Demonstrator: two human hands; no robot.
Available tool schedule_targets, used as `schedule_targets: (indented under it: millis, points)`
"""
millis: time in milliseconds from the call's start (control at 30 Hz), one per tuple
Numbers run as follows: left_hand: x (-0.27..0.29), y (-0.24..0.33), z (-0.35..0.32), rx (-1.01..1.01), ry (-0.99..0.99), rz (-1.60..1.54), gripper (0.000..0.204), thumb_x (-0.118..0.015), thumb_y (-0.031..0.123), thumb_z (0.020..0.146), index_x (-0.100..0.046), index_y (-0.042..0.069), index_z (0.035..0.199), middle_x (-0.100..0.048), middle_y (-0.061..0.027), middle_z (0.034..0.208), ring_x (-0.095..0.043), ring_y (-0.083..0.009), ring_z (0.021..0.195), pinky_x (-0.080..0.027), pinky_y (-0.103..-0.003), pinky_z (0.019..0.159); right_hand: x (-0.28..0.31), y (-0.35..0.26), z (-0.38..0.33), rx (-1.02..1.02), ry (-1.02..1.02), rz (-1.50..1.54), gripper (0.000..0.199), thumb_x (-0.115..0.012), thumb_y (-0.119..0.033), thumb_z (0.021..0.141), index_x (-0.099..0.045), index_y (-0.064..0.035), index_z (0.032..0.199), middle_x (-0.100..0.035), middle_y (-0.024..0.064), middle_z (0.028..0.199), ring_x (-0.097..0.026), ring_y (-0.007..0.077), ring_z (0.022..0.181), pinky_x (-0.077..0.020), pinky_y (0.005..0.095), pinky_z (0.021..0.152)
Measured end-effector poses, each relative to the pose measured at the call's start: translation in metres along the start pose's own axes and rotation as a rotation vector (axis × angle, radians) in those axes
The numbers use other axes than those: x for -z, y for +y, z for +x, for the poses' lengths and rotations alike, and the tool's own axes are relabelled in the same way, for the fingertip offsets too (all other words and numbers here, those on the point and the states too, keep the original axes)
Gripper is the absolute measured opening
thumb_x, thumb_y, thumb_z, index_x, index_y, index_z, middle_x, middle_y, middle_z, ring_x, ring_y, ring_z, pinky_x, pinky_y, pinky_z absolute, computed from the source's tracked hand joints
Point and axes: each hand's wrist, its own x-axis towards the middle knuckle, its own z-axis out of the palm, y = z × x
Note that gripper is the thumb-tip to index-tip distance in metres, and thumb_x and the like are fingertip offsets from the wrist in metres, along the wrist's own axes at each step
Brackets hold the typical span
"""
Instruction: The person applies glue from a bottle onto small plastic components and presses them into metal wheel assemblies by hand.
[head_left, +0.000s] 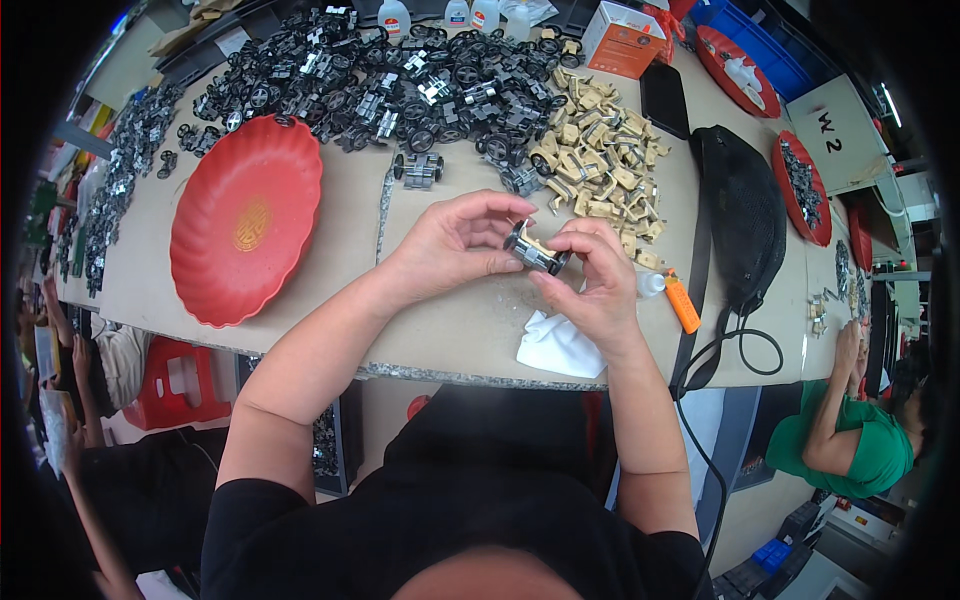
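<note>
Cluttered worktable point(330, 290): both hands pinch a wheeled part point(535, 251).

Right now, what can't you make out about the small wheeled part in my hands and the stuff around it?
Head view only:
- Small black-and-tan wheeled part: left hand and right hand fingers cover its ends.
- Grey-black parts heap: pieces too small to distinguish.
- Red tray: warped near the rim.

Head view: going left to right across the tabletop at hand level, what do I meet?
Red tray → left hand → small wheeled part → right hand → orange lighter → black pouch
</note>
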Motion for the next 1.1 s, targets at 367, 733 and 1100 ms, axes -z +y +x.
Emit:
schedule_targets:
  millis: [367,733,1100]
  points:
    - [0.0032,-0.0044,-0.0008,-0.010,-0.020,0.082,0.036,-0.065,-0.006,0.071,-0.051,-0.001,0.104,-0.056,-0.0070,0.101,-0.057,-0.0139,0.094,-0.046,-0.027,0.085,-0.0030,0.0023,0.0020,-0.043,0.003,0.044,0.034,-0.072,-0.003,0.061,-0.058,-0.0018,0.092,-0.051,0.0066,0.089,-0.049,0.0125,0.072,-0.0422,0.0232,0.063]
    - [0.0029,-0.0055,-0.0014,-0.006,-0.018,0.055,0.037,-0.065,-0.006,0.071,-0.051,0.000,0.104,-0.057,-0.0060,0.097,-0.058,-0.0126,0.091,-0.048,-0.025,0.080,-0.0024,0.0013,0.0023,-0.060,-0.005,0.048,0.034,-0.072,-0.004,0.061,-0.058,-0.0017,0.091,-0.051,0.0067,0.089,-0.049,0.0129,0.074,-0.0419,0.0234,0.064]
    - [0.0043,-0.0045,-0.0020,-0.033,-0.022,0.113,0.036,-0.065,-0.008,0.070,-0.052,-0.001,0.103,-0.055,-0.0067,0.102,-0.056,-0.0151,0.095,-0.046,-0.028,0.086,-0.0015,0.0009,0.0024,-0.045,-0.026,0.027,0.035,-0.073,-0.003,0.060,-0.059,-0.0021,0.091,-0.051,0.0073,0.092,-0.049,0.0130,0.076,-0.0426,0.0239,0.067]
